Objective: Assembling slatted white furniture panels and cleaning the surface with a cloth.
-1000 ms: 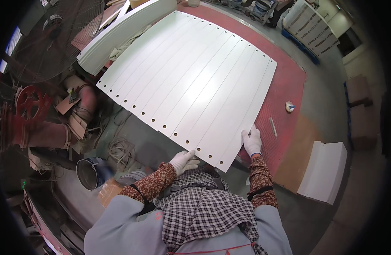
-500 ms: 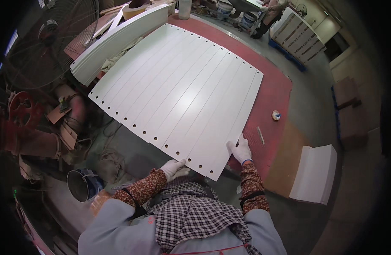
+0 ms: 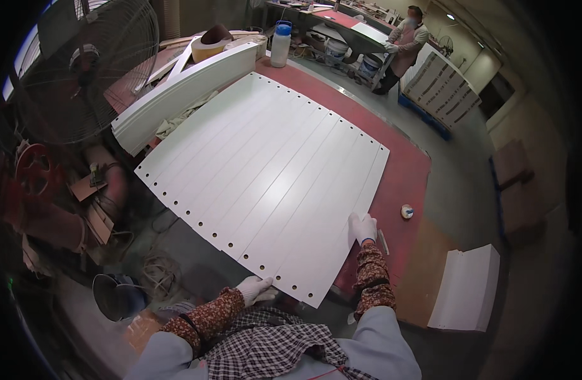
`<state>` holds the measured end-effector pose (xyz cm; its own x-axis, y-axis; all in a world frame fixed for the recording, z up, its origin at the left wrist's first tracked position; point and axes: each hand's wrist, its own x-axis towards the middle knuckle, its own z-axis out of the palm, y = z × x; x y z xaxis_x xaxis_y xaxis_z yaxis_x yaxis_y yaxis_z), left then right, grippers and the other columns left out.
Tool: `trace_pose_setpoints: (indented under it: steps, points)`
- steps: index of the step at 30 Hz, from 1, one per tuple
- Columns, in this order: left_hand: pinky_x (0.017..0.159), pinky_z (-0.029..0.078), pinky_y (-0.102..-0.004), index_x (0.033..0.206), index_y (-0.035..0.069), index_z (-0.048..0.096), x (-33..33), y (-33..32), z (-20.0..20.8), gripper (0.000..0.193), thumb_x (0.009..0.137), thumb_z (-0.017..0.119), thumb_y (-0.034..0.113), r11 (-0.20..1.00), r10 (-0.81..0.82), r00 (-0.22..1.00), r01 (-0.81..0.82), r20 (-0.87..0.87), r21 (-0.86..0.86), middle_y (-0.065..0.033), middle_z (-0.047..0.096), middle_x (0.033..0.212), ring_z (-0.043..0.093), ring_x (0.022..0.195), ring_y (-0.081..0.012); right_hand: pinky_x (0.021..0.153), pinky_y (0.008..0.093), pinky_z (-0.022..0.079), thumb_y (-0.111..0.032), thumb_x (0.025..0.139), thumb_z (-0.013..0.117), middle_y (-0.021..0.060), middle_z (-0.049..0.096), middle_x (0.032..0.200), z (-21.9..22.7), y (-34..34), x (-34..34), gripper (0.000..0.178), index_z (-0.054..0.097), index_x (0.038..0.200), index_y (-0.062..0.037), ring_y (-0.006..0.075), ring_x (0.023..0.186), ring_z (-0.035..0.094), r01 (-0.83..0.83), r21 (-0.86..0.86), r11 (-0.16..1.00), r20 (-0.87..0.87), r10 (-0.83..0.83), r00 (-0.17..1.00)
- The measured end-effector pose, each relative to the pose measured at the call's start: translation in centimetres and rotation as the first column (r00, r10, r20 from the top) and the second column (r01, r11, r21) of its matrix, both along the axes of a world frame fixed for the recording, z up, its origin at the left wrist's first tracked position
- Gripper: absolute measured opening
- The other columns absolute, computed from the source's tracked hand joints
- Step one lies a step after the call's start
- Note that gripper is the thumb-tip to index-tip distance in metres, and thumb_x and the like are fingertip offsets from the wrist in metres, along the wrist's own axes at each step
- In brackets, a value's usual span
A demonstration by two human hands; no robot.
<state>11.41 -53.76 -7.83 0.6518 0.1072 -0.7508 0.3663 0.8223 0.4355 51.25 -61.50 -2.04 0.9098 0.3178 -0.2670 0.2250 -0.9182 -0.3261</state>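
Note:
White boards (image 3: 259,177) lie side by side on the red-topped table, each with a small dark hole near its ends. Their near ends jut past the table's front edge. At that near edge my left hand (image 3: 255,290), in a white glove, is closed with the thumb on top and the fingers mostly hidden below. My right hand (image 3: 363,228), also gloved, grips the long side edge of the rightmost board, its thumb over the top face. Beside it on the table lies a thin light strip (image 3: 383,242). Farther right sits a small round tub or roll (image 3: 407,211).
White curved panels (image 3: 183,92) stand stacked at the left edge, near a large fan (image 3: 85,63). A blue-lidded bottle (image 3: 281,44) and a tape roll (image 3: 210,47) are at the back. White pieces (image 3: 465,288) lie at right; a bucket (image 3: 119,296) at lower left. Another person (image 3: 407,47) stands far off.
The view has tilted up, so the boards appear lower and the far person shows more fully. My right hand's fingers have drawn closer together at the side edge; my left hand keeps its hold.

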Motion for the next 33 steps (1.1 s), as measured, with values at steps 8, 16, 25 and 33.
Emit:
trace_pose_setpoints:
  steps: [8, 16, 25, 33]
  points:
    - [0.087, 0.060, -0.0329, 0.131, -0.007, 0.052, 0.5, 1.9, -0.1, 0.043, 0.105, 0.054, 0.027, 0.991, -0.121, 0.991, 0.124, -0.060, 0.045, -0.0163, 0.063, 0.127, 0.066, 0.110, -0.0238, 0.105, 0.0513, 0.044, -0.055, 0.086, 0.061, 0.0293, 0.051, 0.136, 0.6, -1.0, 1.1, 0.077, 0.048, 0.138, -0.0005, 0.0460, 0.126, 0.052, -0.209, 0.045, 0.977, -0.005, 0.209, 0.978]
    - [0.089, 0.060, -0.0349, 0.129, -0.009, 0.051, 0.0, 1.0, -0.1, 0.043, 0.105, 0.055, 0.026, 0.995, -0.097, 0.990, 0.095, -0.104, -0.023, -0.0211, 0.065, 0.119, 0.067, 0.106, -0.0266, 0.104, 0.0513, 0.046, -0.051, 0.085, 0.060, 0.0307, 0.052, 0.135, 0.5, 3.6, 4.7, 0.074, 0.055, 0.133, 0.0045, 0.0452, 0.124, 0.055, 0.125, 0.095, 0.988, 0.025, -0.128, 0.991]
    - [0.094, 0.059, -0.0325, 0.133, -0.012, 0.047, 0.6, 1.9, 2.4, 0.047, 0.106, 0.052, 0.025, 0.991, -0.135, 0.976, 0.133, -0.170, -0.021, -0.0244, 0.061, 0.124, 0.066, 0.110, -0.0266, 0.106, 0.0474, 0.045, -0.051, 0.083, 0.068, 0.0257, 0.050, 0.136, 1.7, 4.3, 6.6, 0.078, 0.050, 0.134, 0.0053, 0.0406, 0.127, 0.052, 0.079, 0.117, 0.990, 0.045, -0.085, 0.995]
    - [0.092, 0.057, -0.0312, 0.134, -0.004, 0.052, 0.0, 2.4, 2.7, 0.042, 0.105, 0.054, 0.026, 0.977, -0.212, 0.972, 0.213, -0.103, -0.002, -0.0117, 0.066, 0.120, 0.065, 0.108, -0.0172, 0.108, 0.0474, 0.044, -0.048, 0.082, 0.068, 0.0253, 0.050, 0.136, 1.3, 2.8, 6.7, 0.074, 0.052, 0.135, 0.0004, 0.0410, 0.130, 0.050, 0.031, 0.220, 0.975, -0.005, -0.031, 1.000]
